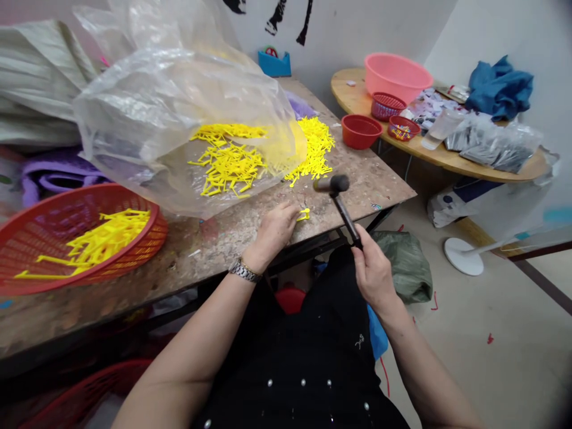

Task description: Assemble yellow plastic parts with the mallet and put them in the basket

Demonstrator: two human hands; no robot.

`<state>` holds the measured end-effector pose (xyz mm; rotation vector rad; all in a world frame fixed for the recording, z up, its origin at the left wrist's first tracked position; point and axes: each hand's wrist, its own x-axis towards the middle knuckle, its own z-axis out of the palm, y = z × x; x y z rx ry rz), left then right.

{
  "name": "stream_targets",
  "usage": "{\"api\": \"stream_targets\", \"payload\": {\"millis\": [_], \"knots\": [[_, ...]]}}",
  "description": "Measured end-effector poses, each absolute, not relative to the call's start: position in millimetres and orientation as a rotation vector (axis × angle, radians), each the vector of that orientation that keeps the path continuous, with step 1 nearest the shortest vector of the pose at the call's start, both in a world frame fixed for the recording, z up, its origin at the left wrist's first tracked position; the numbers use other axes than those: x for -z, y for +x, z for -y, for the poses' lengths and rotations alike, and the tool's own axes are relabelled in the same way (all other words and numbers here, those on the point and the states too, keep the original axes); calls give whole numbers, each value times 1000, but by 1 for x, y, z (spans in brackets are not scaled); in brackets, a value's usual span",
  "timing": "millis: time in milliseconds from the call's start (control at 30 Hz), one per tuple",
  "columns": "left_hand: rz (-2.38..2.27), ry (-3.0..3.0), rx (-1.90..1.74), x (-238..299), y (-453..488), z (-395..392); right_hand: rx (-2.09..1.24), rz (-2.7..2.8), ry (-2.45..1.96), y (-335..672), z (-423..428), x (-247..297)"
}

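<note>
My left hand [277,229] rests at the table's front edge, its fingers closed on a small yellow plastic piece [304,214] whose end sticks out past the fingertips. In my right hand [373,268] is the handle of a mallet [331,183] with a dark head. The mallet head is raised just beyond and right of the yellow piece, apart from it. Behind them lies a heap of similar yellow pieces [318,146], spilling from the mouth of a clear plastic bag [179,101] that holds more of them.
A red basket [154,229] with yellow pieces stands on the worn table [214,250] at left. A blue tape dispenser [274,63] sits at the back. On the round table [342,83] are a pink basin [397,74], red baskets and silvery bags [487,146]. A green sack [404,265] lies on the floor.
</note>
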<state>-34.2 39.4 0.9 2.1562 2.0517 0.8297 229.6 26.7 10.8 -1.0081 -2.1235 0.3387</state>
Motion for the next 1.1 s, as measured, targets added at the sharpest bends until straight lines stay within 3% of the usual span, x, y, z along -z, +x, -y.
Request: {"api": "stream_targets", "payload": {"millis": [167,367,1100], "knots": [[-2066,2181,-818,-1,-31,-39,-342,2322,-1224,229,-31,-8],[-2089,2178,-791,-2,-29,-37,-273,2212,-1073,231,-25,-16],[-2107,2165,-813,3,-29,-40,-312,2234,-1150,233,-28,-5]]}}
